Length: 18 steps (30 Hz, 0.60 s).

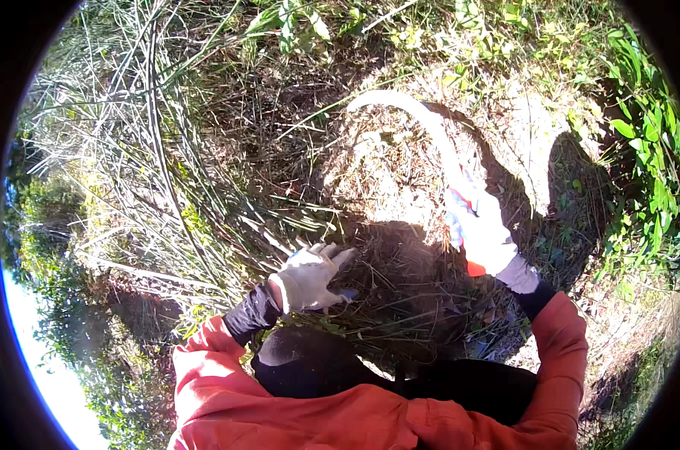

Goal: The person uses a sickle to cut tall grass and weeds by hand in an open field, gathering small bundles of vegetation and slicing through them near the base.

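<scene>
My right hand (486, 233), in a pale glove, is closed around the handle of a sickle (438, 132). The curved blade, washed out by the sun, reaches forward and hooks to the left over dry ground litter; an orange handle end shows below the palm. My left hand (311, 278), also in a pale glove, is held low in front of my knee with its fingers spread. It appears to hold nothing. Close beside it on the left is a thick mass of long grass stalks (188, 208). Whether the fingers touch any stalks cannot be told.
Dry straw litter (390, 169) covers the ground ahead, with loose green stems (385, 326) near my knees. Leafy green plants (655, 140) grow at the right edge. Shrubs (64, 292) stand at the far left. Strong shadows fall around the right hand.
</scene>
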Tool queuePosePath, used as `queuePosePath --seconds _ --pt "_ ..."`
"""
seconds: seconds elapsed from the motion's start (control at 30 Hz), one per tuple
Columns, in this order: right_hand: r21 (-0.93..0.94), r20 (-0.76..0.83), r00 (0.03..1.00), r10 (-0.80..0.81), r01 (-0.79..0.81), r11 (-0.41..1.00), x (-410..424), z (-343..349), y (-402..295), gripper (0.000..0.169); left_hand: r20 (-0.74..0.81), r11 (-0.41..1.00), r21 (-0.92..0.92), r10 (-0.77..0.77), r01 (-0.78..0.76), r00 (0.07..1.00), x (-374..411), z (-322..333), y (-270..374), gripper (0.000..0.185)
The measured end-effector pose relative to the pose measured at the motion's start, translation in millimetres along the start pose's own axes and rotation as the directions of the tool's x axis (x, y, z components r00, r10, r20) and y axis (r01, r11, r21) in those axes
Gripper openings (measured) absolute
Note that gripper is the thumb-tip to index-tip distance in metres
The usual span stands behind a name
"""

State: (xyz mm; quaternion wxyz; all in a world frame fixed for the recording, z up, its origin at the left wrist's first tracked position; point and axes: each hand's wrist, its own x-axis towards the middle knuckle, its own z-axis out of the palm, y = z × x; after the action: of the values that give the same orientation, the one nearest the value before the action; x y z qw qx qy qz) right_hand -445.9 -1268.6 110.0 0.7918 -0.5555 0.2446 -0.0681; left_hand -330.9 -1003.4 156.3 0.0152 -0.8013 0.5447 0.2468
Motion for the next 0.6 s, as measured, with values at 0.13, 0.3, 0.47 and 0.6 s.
queuePosePath --seconds 0.13,0.3,0.47,0.6 --pt "-0.113 -0.09 0.994 -0.053 0.043 0.993 37.4 44.9 -9.5 0.039 -0.16 0.901 -0.342 0.224 -0.267 0.961 19.8 -61.7 -23.3 0.068" --pt "0.228 -0.009 0.999 0.046 -0.042 0.973 52.5 86.7 -5.1 0.049 -0.458 0.959 0.244 0.243 -0.142 0.855 90.5 -130.0 -72.9 0.054" --pt "0.069 -0.011 0.998 -0.066 0.067 0.995 73.3 110.1 -8.7 0.02 -0.226 0.682 0.464 -0.526 0.566 0.82 35.6 -107.5 -211.7 0.052" --pt "0.025 -0.129 0.99 -0.058 0.062 0.998 116.5 128.6 -19.4 0.029 -0.456 0.82 0.281 -0.343 0.499 0.821 3.9 -57.6 -265.0 0.045"
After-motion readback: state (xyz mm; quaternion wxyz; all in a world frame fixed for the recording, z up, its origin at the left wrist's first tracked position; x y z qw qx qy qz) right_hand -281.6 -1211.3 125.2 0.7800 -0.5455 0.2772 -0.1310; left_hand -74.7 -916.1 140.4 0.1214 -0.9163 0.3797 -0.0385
